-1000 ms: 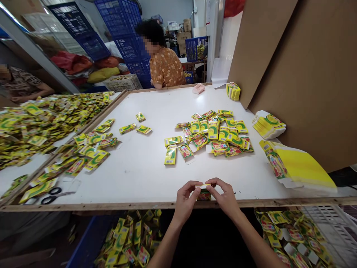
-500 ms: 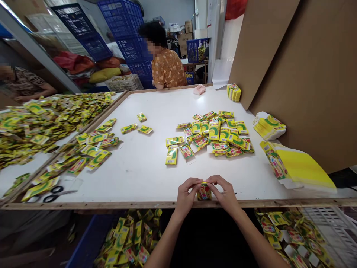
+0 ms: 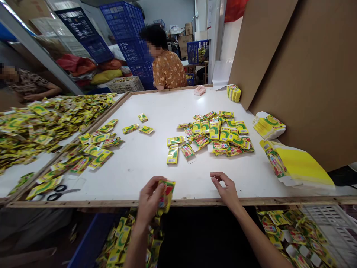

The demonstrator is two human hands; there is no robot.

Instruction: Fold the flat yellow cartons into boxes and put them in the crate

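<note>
Currently, the left hand (image 3: 149,199) grips a small box (image 3: 167,194) over the worktop's (image 3: 139,156) front edge; the right hand (image 3: 228,190) appears empty, fingers loosely curled. Light pressure should prevent crushing the card.

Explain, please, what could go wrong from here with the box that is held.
The left hand holds a small box over the table's front edge, with loose boxes below, so a slip might drop it among them. The scissors lie near that edge, blades uncovered, and could nick a reaching hand. White flaps stick out from the box pile and might get bent.
</note>
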